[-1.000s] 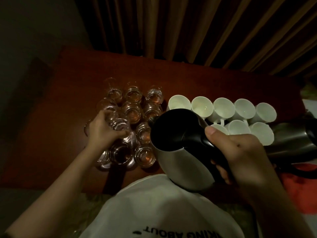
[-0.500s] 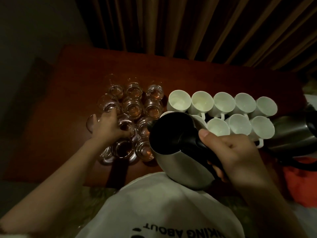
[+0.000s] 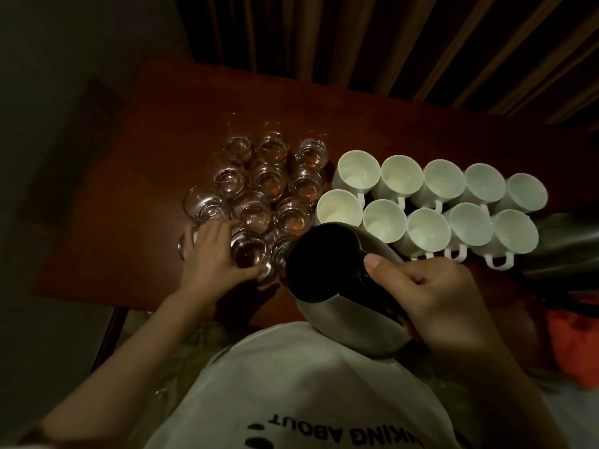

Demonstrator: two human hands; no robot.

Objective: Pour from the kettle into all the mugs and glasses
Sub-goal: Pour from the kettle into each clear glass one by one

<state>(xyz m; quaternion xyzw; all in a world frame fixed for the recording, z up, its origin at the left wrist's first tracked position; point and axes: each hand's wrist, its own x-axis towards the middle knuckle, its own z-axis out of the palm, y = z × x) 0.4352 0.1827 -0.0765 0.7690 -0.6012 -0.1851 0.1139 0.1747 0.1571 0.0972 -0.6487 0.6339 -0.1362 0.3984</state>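
A steel kettle (image 3: pixel 356 322) with a black lid and handle hangs tilted over the table's front edge, spout toward the glasses; my right hand (image 3: pixel 431 296) grips its handle, thumb on top. Several clear glasses (image 3: pixel 269 183) stand in a cluster on the brown table (image 3: pixel 129 196), most holding some liquid. My left hand (image 3: pixel 214 264) curls around the front glass (image 3: pixel 249 251), thumb against its near side. Two rows of white mugs (image 3: pixel 428 205) stand to the right of the glasses, insides white.
A second steel vessel (image 3: pixel 564 251) lies at the right edge of the table with a dark cord near it. Something red (image 3: pixel 573 345) sits below it. Striped curtains hang behind the table. My white shirt fills the bottom of the view.
The kettle has drawn back toward me and off the front mugs, which now show in full. My left hand stays at the front glasses.
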